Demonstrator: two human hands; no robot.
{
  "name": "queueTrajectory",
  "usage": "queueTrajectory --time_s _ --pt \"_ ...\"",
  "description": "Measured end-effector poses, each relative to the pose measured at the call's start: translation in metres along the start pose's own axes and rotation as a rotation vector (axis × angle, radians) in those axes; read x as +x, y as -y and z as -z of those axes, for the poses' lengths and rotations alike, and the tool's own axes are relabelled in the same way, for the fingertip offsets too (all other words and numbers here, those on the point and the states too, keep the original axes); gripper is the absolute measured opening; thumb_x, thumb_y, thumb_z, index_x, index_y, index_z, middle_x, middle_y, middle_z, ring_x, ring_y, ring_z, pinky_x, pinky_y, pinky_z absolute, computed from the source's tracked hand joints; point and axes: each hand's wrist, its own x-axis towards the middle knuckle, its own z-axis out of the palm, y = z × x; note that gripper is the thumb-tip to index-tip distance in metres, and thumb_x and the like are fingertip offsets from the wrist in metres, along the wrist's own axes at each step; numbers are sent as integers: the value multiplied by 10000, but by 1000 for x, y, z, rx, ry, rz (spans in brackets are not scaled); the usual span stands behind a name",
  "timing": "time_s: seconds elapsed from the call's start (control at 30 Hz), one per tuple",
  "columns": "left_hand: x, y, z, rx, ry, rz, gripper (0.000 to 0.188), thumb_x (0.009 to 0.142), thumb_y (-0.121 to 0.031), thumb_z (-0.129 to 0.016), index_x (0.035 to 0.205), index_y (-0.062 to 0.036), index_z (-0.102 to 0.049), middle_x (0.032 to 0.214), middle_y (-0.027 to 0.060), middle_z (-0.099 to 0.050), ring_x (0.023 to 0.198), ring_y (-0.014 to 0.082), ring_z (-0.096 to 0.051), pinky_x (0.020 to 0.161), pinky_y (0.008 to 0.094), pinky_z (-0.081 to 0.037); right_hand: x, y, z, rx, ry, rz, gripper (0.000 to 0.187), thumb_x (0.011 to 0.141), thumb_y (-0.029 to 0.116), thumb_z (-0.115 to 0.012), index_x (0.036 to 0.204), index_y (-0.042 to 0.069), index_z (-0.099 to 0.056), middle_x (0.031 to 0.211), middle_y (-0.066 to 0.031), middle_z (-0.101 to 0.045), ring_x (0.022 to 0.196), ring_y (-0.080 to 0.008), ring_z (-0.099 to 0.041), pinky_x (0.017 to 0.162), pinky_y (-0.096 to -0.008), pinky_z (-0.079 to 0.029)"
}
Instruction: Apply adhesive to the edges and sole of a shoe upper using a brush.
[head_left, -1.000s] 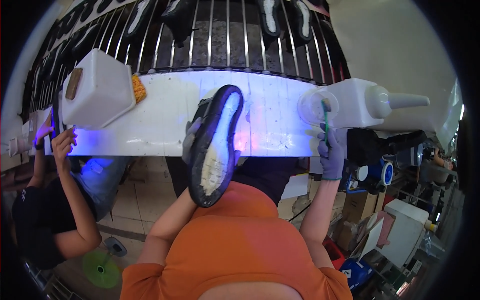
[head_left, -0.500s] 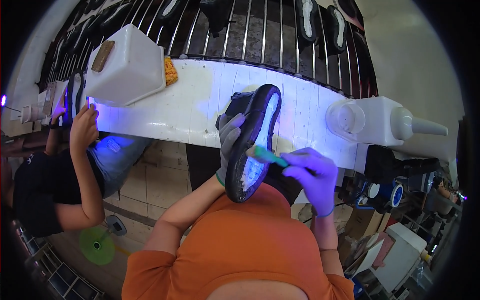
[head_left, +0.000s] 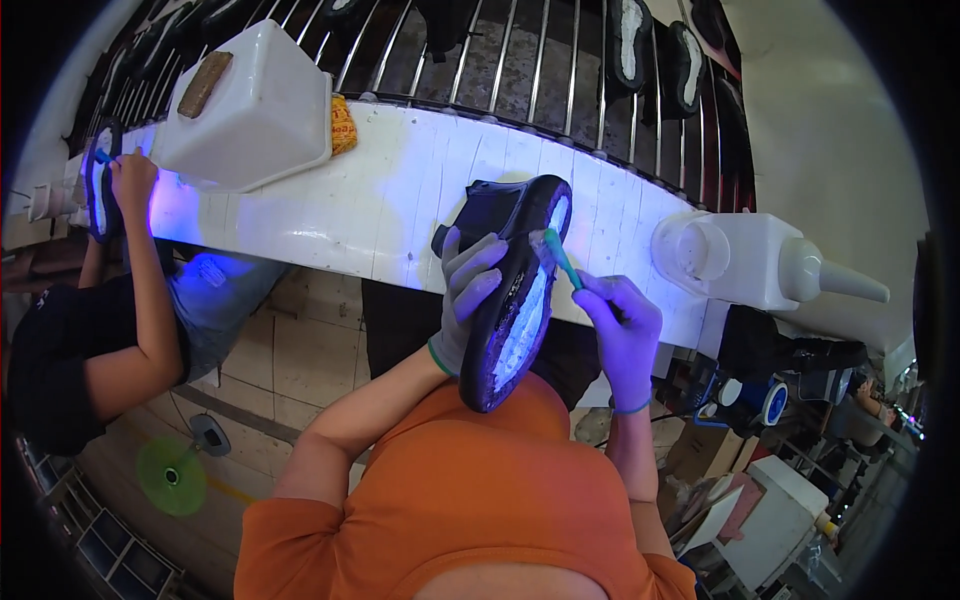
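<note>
A black shoe or boot (head_left: pixel 520 320) is held tilted over the near edge of the white table, its underside turned up toward me. Along the middle of that underside runs a long recess coated in white. My left hand (head_left: pixel 468 290), in a grey glove, wraps round the shoe's upper from the left. In my gloved right hand (head_left: pixel 622 325), the thumb and fingers pinch the thin green handle of a small brush (head_left: pixel 562 262). Its bristles touch the underside, near the far end of the white strip.
The white table (head_left: pixel 350 215) carries a big white container (head_left: pixel 245 120) at left and a white bottle with a long spout (head_left: pixel 755 260) at right. Behind, a roller rack (head_left: pixel 535 75) holds more black shoes. At left, a co-worker's hand (head_left: pixel 133 180) works on another shoe.
The brush has moved up the underside, from about its middle toward the far end. The shoe has shifted slightly. At left, the co-worker's hand has moved further left, onto a shoe.
</note>
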Motion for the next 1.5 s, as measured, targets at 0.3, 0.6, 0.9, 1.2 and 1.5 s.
queueTrajectory --time_s 0.3,0.6,0.9,1.2,1.5 --pt "-4 4 10 -76 86 21 643 763 -110 -763 1263 -104 -358 1267 161 -498 1180 347 -535 1130 580 -214 39 -22 -2 -82 -87 -111 210 827 145 -740 974 -4 -729 731 16 -621 627 -41 -443 574 -211 -368" --pt "0 2 11 -88 93 17 652 755 -100 -770 1263 -96 -361 1277 166 -492 1178 355 -538 1122 591 -214 55 -32 16 -73 -51 -45 199 822 156 -745 948 3 -729 855 -20 -726 581 -25 -445 525 -216 -359" --pt "6 -5 12 -27 75 20 742 722 -133 -810 1292 -106 -336 1253 153 -498 1158 316 -550 1117 559 -240 19 0 28 56 273 -123 137 806 23 -730 939 -13 -726 817 -48 -689 743 -76 -599 690 -230 -465" --pt "18 -6 17 -55 138 28 674 749 -152 -774 1278 -72 -366 1265 171 -504 1164 330 -537 1092 538 -301 -3 33 29 -41 325 104 225 774 70 -763 995 33 -742 795 -83 -679 685 -123 -617 619 -250 -458" --pt "35 -4 25 -170 163 59 625 775 -134 -733 1301 -35 -412 1276 189 -518 1130 350 -542 979 432 -436 -19 56 25 -163 374 384 266 712 59 -791 971 31 -736 790 -104 -678 623 -160 -622 540 -259 -450"
